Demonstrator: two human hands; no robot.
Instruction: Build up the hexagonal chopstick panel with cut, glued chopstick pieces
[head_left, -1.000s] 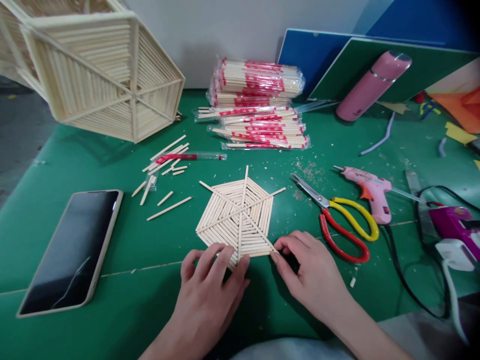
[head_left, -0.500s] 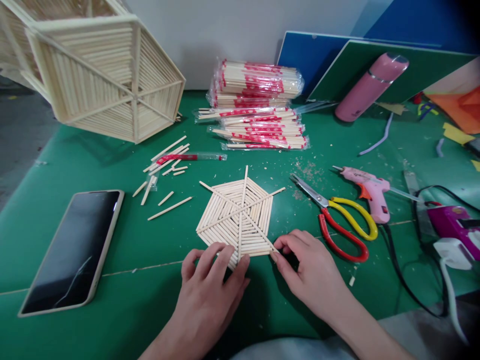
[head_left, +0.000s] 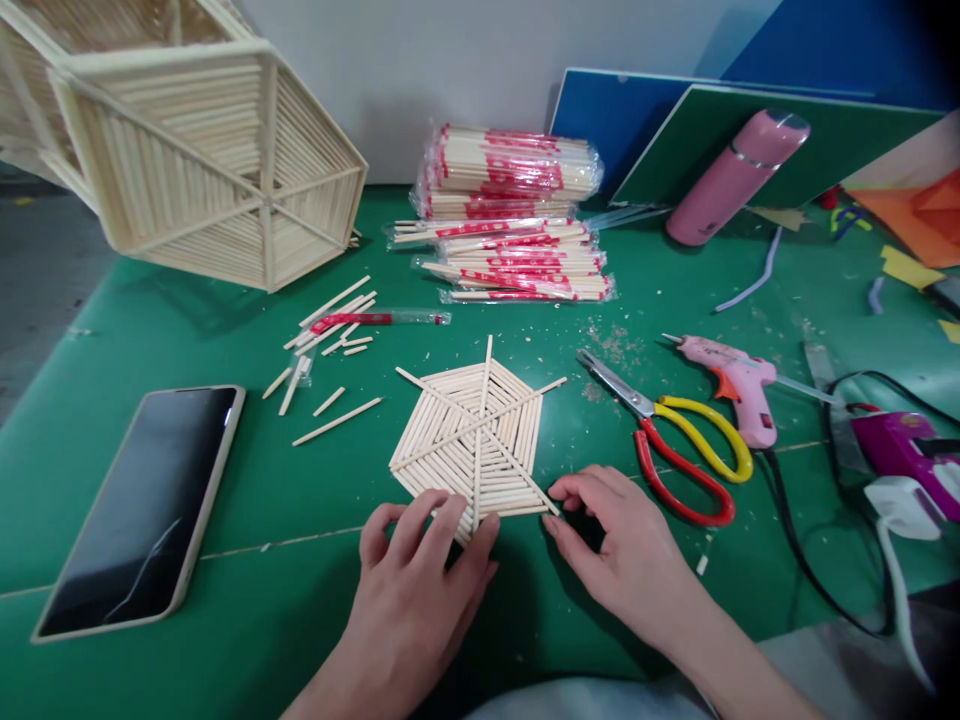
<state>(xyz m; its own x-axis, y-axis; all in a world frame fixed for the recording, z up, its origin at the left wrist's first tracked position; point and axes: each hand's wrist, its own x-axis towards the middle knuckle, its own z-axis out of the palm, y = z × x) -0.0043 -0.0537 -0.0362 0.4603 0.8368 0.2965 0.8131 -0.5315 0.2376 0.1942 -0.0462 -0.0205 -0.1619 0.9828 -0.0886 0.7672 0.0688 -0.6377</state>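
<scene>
A six-sided panel of pale wooden sticks (head_left: pixel 502 480) lies flat on the green table, its crossing spokes sticking out past several corners. My left hand (head_left: pixel 420 590) has its fingers curled over the panel's lower-left edge, thumb and fingers on either side of the sticks there. At the lower-right corner, my right hand (head_left: pixel 615 540) is beside the end of a spoke, thumb and index finger apart around its tip. Scissors (head_left: pixel 675 440) with one red and one yellow handle lie right of the panel. Loose cut sticks (head_left: pixel 337 421) are scattered to its left.
A phone (head_left: pixel 142 510) lies at left, below a large stick-built frame (head_left: pixel 225 170). Wrapped chopsticks (head_left: pixel 517 230) are stacked at the back. On the right are a pink glue gun (head_left: pixel 739 385), cables, a purple device (head_left: pixel 911 450) and a pink bottle (head_left: pixel 739 180).
My right thumb and index finger have parted slightly at the lower-right spoke tip, which shows more clearly. The left hand stays on the panel's edge. The whole view has shifted slightly.
</scene>
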